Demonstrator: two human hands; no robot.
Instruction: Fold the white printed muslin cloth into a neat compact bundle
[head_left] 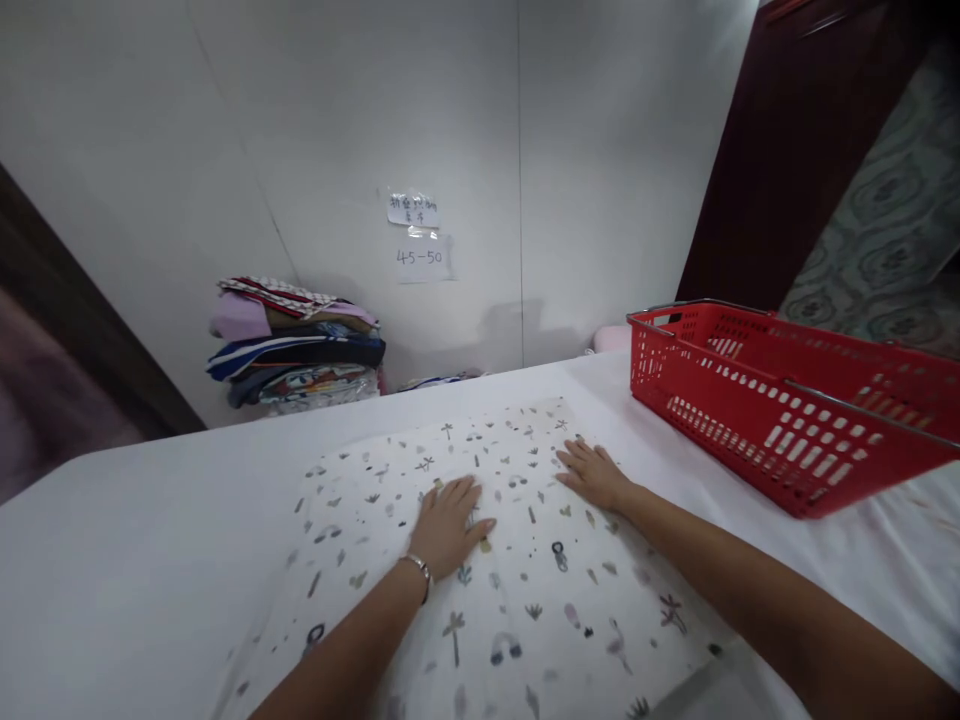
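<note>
A white cloth (517, 600) printed with small palm trees, rainbows and leaves lies spread flat on the white table in front of me. My left hand (448, 525) rests palm down near the middle of the cloth, fingers extended, with a bracelet on its wrist. Toward the cloth's far right edge, my right hand (596, 475) also lies flat with its fingers slightly spread. Neither hand grips anything; both press on the fabric. The near edge of the cloth runs out of view at the bottom.
A red plastic basket (720, 390) with metal handles stands on the table (142, 560) at the right. Beyond the table's far edge is a stack of folded fabrics (300, 345). Paper signs (421, 257) are taped to the pale wall, and a dark red door (757, 170) is at the right.
</note>
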